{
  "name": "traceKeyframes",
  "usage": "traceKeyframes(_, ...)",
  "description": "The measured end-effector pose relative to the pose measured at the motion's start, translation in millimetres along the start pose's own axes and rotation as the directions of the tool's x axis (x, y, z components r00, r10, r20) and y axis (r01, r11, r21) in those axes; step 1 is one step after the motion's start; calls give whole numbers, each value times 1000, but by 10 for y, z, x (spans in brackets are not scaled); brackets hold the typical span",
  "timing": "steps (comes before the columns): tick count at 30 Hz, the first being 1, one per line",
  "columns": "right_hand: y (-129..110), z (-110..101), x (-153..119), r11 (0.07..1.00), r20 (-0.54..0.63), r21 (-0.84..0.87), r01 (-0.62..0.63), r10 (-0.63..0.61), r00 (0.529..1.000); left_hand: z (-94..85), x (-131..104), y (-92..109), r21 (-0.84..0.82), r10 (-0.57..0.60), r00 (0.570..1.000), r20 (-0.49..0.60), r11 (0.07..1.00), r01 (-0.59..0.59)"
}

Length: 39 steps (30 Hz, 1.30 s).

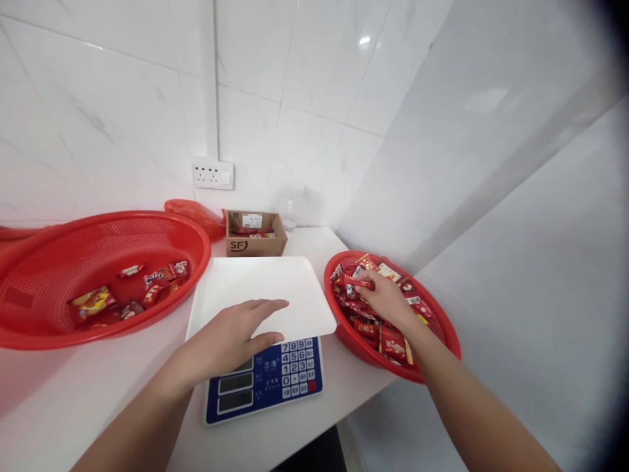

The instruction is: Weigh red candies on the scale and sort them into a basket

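My right hand [381, 298] reaches into the red basket [445, 321] on the right, its fingers pinched on a red-wrapped snack packet [361, 283]. Under it lie many more red and gold packets [393, 342]. My left hand [236, 334] hovers over the near part of the white weighing tray [260, 282], fingers stretched out and nothing in them. That tray sits on a digital scale [265, 387] with a blue front panel, number keys and dark displays. My left wrist and hand cover part of the panel.
A larger red basket [122, 229] stands on the left with several packets [93, 301] inside. Behind the scale are an open cardboard box [258, 246] holding packets and a red plastic bag [196, 216]. The white wall has a socket [213, 174]. The table's front edge [344, 416] shows below.
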State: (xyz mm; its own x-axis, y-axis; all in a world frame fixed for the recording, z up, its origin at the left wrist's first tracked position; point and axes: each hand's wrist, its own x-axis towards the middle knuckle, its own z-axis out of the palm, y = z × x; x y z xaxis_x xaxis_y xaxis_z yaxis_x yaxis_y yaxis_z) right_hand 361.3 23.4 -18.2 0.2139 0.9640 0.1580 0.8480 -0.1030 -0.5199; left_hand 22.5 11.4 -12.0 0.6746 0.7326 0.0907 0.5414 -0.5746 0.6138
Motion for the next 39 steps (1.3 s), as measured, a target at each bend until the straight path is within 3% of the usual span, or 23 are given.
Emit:
traceKeyframes(3,-228,-5,-129,976,-76,209,67,-52,996,37,21,-1,-81,-6,1000,-29,997,4)
traceKeyframes(7,-638,118,-368,873,-81,467,143,-119,990,99,59,57,-289,-87,993,-74,955,62)
traceKeyframes(11,-1003,333,-588,772,-101,605,196,-170,980,170,99,156,-561,-101,991,-90,827,33)
traceKeyframes(14,-1198,475,-697,709,-133,675,203,-154,979,218,121,189,-689,-155,972,-177,724,-10)
traceKeyframes(20,-1289,592,-726,536,-92,835,124,-86,992,179,154,146,-836,-236,935,-266,539,-102)
traceKeyframes(24,-1225,610,-694,394,-77,915,84,-33,996,100,159,85,-847,-279,892,-354,500,-180)
traceKeyframes(27,-1219,614,-697,321,-43,946,43,-9,999,77,150,54,-857,-278,893,-354,480,-191)
traceKeyframes(35,-1213,652,-700,317,-68,946,62,8,998,100,137,64,-853,-256,889,-378,471,-227)
traceKeyframes(37,-1202,654,-689,355,-118,928,110,0,993,93,135,73,-859,-242,902,-357,466,-215)
traceKeyframes(39,-1207,636,-687,457,-171,873,170,-41,984,83,127,89,-865,-228,915,-333,460,-200)
